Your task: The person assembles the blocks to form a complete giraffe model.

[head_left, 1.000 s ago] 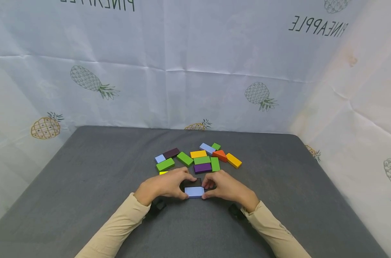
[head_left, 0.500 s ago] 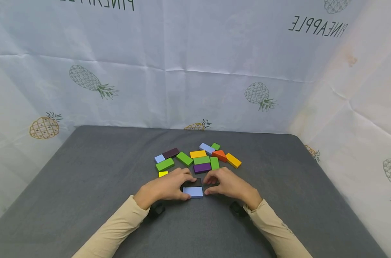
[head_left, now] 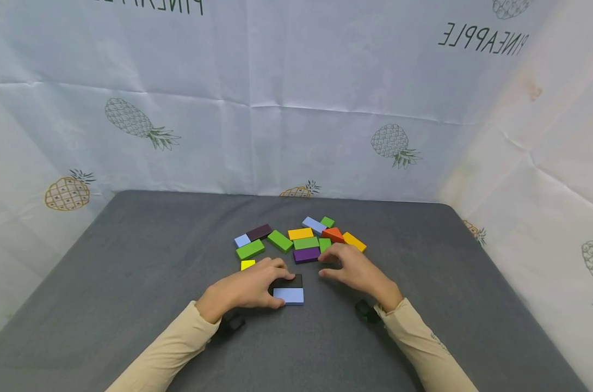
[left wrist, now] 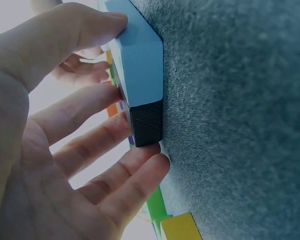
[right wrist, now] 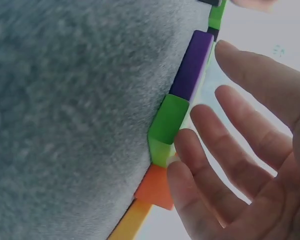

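Note:
My left hand (head_left: 245,286) holds two flat blocks lying long side to long side on the table: a light blue block (head_left: 290,296) nearer me and a black block (head_left: 294,281) behind it. In the left wrist view the thumb presses the light blue block (left wrist: 142,70), while fingers curl about the black block (left wrist: 147,125). My right hand (head_left: 357,272) hovers to their right with nothing in it, fingers spread and loosely bent. Close to its fingertips are a purple block (right wrist: 194,65) and an upright-edged green block (right wrist: 170,120).
Beyond the hands lie several loose blocks, among them a red triangle (head_left: 333,234), an orange block (head_left: 354,242), a yellow block (head_left: 247,264) and a green block (head_left: 250,250). A dark grey cloth covers the table (head_left: 154,256); a pineapple-print curtain (head_left: 277,147) hangs behind.
My right hand has left the right end of the light blue block and moved right and away from me. My left hand has shifted slightly left and nearer with both blocks.

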A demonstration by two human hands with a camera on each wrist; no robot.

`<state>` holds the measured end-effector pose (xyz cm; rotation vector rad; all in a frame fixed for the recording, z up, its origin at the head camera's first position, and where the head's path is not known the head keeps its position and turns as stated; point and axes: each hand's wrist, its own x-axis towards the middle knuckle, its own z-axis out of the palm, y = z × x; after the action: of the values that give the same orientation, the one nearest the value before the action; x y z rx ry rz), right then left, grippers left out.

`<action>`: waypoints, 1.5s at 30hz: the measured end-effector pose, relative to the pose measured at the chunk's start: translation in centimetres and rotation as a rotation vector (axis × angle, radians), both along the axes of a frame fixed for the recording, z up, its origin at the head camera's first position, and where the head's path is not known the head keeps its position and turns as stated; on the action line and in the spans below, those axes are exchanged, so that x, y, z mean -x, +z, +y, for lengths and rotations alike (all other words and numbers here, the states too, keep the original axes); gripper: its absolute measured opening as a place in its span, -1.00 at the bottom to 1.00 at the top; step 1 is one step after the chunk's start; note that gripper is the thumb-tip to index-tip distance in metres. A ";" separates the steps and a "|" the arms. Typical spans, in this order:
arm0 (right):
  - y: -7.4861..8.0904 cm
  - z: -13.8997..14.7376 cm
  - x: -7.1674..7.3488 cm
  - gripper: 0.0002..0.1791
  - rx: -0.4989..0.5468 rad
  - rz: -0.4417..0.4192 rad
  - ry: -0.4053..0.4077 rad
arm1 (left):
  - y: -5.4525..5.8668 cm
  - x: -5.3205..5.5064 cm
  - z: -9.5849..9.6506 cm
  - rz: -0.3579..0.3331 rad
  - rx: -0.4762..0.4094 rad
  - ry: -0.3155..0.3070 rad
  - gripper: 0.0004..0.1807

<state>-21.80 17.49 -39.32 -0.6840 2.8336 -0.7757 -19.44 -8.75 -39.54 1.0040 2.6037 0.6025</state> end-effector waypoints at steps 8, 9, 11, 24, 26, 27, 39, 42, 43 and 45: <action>-0.7 0.6 0.1 -0.60 -0.007 0.073 0.017 | 0.0 -0.5 -0.3 -0.018 0.008 0.010 -0.44; -0.7 0.7 0.1 -0.59 -0.006 0.072 0.016 | 0.0 -0.6 -0.3 -0.022 0.006 0.011 -0.44; -0.9 0.9 0.2 -0.55 -0.009 0.065 0.014 | 0.0 -0.7 -0.4 -0.020 0.007 0.010 -0.43; -1.1 1.3 0.5 -0.81 -0.033 0.097 -0.002 | -0.1 -0.9 -0.8 -0.015 -0.010 0.005 -0.44; -1.1 1.3 0.6 -0.90 -0.040 0.115 -0.019 | -0.1 -0.9 -0.8 -0.014 -0.013 0.005 -0.44; -1.1 1.3 0.6 -0.91 -0.045 0.120 -0.025 | -0.1 -1.0 -0.8 -0.013 -0.015 0.004 -0.45; -0.8 1.5 0.6 -0.64 -0.046 0.018 -0.039 | -0.1 -1.0 -0.9 -0.018 -0.010 -0.005 -0.43; -0.8 1.6 0.6 -0.61 -0.032 0.038 -0.021 | -0.1 -1.0 -0.9 -0.016 -0.012 -0.005 -0.42; -0.8 1.6 0.6 -0.60 -0.028 0.041 -0.017 | -0.1 -1.0 -0.9 -0.015 -0.014 -0.004 -0.42; -0.8 1.6 0.6 -0.59 -0.027 0.044 -0.005 | -0.1 -1.0 -0.9 -0.010 -0.017 -0.003 -0.41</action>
<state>-22.40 19.10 -40.09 -0.6983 2.8809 -0.7310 -18.40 -9.65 -39.61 1.0075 2.5923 0.6279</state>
